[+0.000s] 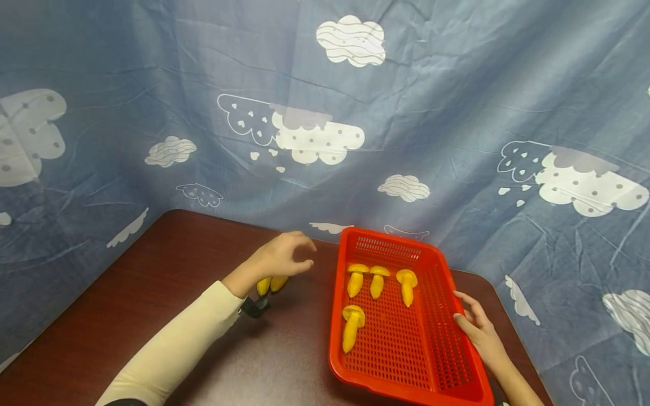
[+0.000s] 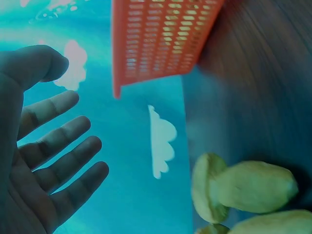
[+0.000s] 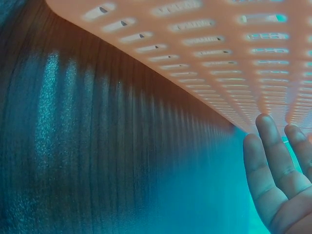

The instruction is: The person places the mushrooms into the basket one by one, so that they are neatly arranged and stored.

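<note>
A red perforated plastic basket (image 1: 403, 389) sits on the right of the table, with several yellow mushrooms (image 1: 377, 282) lying inside on its bottom. My right hand (image 1: 479, 332) grips the basket's right rim; its fingers show beside the basket's underside in the right wrist view. Left of the basket, my left hand (image 1: 284, 254) hovers empty, thumb and fingers apart. Below it, two more mushrooms (image 2: 253, 187) lie side by side on the table, partly hidden by the left wrist in the head view.
The dark reddish-brown table (image 1: 167, 270) runs back to a blue curtain (image 1: 284, 51) printed with white clouds. That curtain also borders the table's left and right sides. A black wrist device (image 1: 255, 307) hangs below my left wrist.
</note>
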`<state>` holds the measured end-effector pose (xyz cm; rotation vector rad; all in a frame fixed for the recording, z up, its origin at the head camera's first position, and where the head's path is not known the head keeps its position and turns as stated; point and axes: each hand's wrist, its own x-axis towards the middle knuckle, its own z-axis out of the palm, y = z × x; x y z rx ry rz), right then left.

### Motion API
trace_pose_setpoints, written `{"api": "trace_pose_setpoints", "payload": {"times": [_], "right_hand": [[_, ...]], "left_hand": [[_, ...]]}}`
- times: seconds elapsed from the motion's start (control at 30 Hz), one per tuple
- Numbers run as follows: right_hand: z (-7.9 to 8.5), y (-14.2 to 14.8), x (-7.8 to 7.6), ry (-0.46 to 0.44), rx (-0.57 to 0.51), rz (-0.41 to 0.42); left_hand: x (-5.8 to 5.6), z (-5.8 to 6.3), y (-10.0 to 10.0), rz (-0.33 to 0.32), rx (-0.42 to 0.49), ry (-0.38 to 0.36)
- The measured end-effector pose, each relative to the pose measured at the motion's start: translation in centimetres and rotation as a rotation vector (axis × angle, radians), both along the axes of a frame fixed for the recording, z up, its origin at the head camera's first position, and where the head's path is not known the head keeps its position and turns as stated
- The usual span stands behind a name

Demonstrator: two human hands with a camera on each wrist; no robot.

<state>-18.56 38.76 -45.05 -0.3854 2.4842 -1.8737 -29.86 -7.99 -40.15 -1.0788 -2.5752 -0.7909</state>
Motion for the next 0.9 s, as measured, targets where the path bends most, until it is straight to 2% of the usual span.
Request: {"api": "trace_pose_setpoints", "payload": {"times": [0.13,0.33,0.63,0.9], "right_hand": [[-0.1,0.0,0.0,0.008,-0.021,0.016],[-0.1,0.0,0.0,0.033,-0.043,0.052],[-0.2,0.0,0.0,0.048,-0.023,0.037],[-0.1,-0.1,0.0,0.049,-0.015,0.019]], "left_hand": [[-0.6,-0.9,-0.5,0.028,-0.010,-0.021],[-1.2,-2.0,-0.9,0.062,-0.038,-0.105],[-2.3,-3.5,-1.1,0.103,-0.098,-0.186],[-3.1,-4.5,-1.3,0.125,-0.139,-0.207]]}}
